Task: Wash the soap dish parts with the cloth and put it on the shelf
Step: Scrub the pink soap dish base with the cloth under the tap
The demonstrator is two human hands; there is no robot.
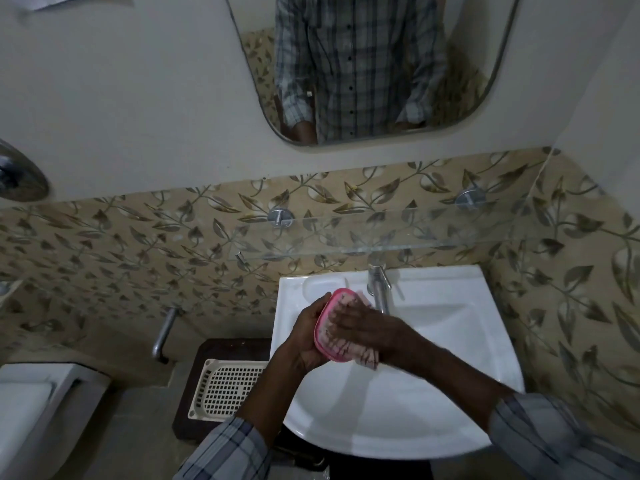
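Pink soap dish part (325, 318) over the sink's (450, 282) left side, long axis near-to-far. Left hand (304, 337) grips its left edge; right hand (367, 327), fingers flat, presses the cloth (370, 362) onto it. Glass shelf (381, 233) lies farther, above.

Over the sink (450, 362) I see the left hand (306, 341) grip the pink soap dish part (331, 305), right hand (372, 330) pressing the cloth (367, 359) into it, tap (379, 289) just behind, glass shelf (381, 237) above the sink, mesh tray (227, 389) left of it.
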